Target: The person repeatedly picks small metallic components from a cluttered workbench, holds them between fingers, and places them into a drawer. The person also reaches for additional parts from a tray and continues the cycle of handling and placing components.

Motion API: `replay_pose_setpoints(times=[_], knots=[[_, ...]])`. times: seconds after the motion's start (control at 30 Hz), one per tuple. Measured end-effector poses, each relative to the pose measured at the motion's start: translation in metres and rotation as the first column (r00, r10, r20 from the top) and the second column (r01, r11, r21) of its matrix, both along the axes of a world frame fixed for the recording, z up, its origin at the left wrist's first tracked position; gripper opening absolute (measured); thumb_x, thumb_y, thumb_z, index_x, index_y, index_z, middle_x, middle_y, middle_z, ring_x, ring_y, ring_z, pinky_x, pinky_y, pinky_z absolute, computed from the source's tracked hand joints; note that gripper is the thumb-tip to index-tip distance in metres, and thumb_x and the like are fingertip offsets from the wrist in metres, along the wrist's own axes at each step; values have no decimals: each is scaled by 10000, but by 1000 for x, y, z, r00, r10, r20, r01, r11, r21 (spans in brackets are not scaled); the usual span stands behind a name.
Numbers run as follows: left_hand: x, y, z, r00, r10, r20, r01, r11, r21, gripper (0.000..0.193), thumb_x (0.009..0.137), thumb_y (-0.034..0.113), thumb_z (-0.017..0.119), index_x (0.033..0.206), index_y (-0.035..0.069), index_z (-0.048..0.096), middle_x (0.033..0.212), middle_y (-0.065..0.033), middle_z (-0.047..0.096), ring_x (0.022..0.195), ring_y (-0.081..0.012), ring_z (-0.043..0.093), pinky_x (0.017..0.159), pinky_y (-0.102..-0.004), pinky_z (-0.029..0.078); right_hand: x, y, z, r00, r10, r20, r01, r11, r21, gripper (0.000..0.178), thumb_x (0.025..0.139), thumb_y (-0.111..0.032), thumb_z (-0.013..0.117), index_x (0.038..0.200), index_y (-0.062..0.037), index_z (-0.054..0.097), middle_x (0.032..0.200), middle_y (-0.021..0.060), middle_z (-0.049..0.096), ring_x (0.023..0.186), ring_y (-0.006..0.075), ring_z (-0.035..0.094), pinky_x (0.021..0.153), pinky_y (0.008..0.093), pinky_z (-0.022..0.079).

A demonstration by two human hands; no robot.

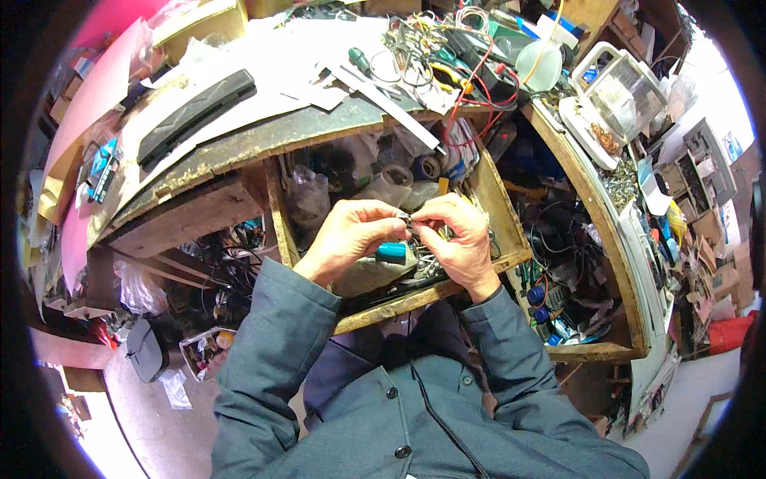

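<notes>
With our left hand (355,233) and right hand (456,237) we are pinching a small dark piece (405,218) between fingertips, over the open wooden drawer (498,207). If either pinch is slipping, we are likely losing it among the drawer's tape roll (427,167), plastic bag (307,197) and loose clutter.

Open air above the fingers (439,209), wooden drawer walls (496,199) left and right, red cables (458,107) at far right corner

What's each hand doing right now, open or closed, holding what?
Left hand: closed, pinching a small dark part.
Right hand: closed, apparently pinching the same part.
</notes>
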State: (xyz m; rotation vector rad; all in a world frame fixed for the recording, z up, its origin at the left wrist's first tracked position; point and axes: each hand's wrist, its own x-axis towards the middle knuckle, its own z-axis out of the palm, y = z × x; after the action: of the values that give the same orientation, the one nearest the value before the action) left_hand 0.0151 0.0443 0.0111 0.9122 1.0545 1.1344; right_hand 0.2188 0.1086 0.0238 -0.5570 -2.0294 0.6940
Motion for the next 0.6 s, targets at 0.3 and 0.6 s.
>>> replay_pose_setpoints(times=[0.3, 0.6], knots=[[4, -2, -10, 976, 83, -202, -34, 971, 236, 161, 923, 94, 751, 1047, -9, 753, 917, -48, 764, 817, -77, 673, 730, -234, 532, 1, 0, -10, 994, 22, -107, -70, 881, -469, 67, 922, -56, 742, 969, -7, 744, 844, 48, 716, 685, 79, 638, 600, 235, 510], [9, -4, -6, 978, 67, -199, -17, 971, 240, 150, 925, 42, 742, 1062, -18, 737, 954, -68, 765, 869, -109, 702, 807, -258, 567, 1, 3, -13, 996, 19, -86, -65, 820, -568, 114, 971, -115, 715, 961, -3, 733, 793, 13, 703, 622, 52, 603, 546, 221, 480]])
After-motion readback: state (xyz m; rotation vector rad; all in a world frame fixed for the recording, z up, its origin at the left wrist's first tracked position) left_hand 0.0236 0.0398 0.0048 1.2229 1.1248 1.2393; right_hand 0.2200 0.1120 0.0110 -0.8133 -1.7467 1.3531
